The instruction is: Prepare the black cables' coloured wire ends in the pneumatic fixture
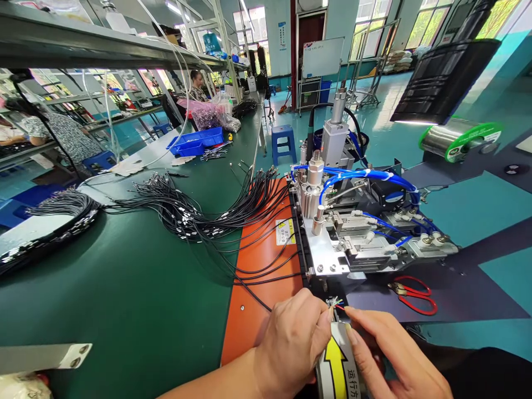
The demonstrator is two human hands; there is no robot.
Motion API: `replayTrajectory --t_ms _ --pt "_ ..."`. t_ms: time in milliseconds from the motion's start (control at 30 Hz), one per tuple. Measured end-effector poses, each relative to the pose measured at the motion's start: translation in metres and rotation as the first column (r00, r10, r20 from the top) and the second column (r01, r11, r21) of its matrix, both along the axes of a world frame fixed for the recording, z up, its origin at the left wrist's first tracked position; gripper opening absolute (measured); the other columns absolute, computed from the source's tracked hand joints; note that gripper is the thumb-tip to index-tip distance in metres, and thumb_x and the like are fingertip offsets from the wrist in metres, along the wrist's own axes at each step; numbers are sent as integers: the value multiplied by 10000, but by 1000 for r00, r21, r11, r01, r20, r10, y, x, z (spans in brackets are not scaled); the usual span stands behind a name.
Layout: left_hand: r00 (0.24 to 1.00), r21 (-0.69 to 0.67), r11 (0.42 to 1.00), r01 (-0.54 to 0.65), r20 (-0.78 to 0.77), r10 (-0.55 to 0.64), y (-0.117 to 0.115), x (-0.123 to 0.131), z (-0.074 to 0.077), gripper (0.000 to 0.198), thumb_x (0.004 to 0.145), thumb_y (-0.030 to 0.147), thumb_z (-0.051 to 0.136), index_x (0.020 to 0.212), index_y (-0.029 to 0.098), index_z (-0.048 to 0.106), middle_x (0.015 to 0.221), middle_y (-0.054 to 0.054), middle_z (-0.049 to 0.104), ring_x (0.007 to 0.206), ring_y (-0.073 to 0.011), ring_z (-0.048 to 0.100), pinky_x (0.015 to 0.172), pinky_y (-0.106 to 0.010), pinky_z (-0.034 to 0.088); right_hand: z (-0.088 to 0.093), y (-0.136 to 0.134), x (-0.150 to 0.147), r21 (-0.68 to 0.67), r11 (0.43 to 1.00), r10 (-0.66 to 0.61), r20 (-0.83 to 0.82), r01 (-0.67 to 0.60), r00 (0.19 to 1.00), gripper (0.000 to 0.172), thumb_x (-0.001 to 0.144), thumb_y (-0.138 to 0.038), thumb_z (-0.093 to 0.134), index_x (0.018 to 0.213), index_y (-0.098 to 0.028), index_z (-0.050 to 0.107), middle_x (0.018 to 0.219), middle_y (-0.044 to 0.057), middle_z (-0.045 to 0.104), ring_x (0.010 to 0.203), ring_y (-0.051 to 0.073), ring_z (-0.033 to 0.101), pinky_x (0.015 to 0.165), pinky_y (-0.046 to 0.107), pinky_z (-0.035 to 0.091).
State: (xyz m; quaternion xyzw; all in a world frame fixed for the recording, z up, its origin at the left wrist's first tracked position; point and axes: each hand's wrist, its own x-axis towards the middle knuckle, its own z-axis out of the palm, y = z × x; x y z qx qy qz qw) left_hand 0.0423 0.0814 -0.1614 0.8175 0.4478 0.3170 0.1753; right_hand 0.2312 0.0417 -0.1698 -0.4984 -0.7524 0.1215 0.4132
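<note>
My left hand point(297, 327) is closed, pinching the end of a black cable point(258, 299) between thumb and index finger. Thin coloured wires point(336, 303) fan out of that end past the fingertips. My right hand point(394, 346) is beside them; its index fingertip is at the red wire, its thumb is a little apart from the index finger, and the other fingers are partly hidden. Below both hands lies a metal guide with a yellow arrow point(336, 366). A bench machine point(328, 238) with cylinders and blue air tubes stands just beyond the fingers.
A bundle of black cables point(195, 221) spreads over the green bench point(145, 310) and the orange plate point(260, 327). Red-handled cutters point(415, 293) lie at right. Behind are a solder wire spool point(461, 136), a lamp point(446, 80) and a blue tray point(195, 143). Other people sit farther back.
</note>
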Motion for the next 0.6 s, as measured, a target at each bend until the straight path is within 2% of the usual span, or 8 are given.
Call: replayTrajectory --t_ms 167,600 --pt "1000 15 1000 12 -17 -12 1 0 1 281 1043 249 406 858 183 607 777 -27 579 661 -151 553 595 -291 389 7 10 -7 0 1000 10 -86 -10 996 123 940 -176 619 1055 -217 628 916 52 671 831 151 693 717 189 573" --pt "999 4 1000 9 32 -9 0 0 0 210 1000 216 450 863 188 607 776 -18 584 666 -149 552 607 -307 382 5 15 -11 -8 1000 -2 -112 1 994 116 941 -154 621 1044 -206 636 894 42 671 777 134 684 698 189 561"
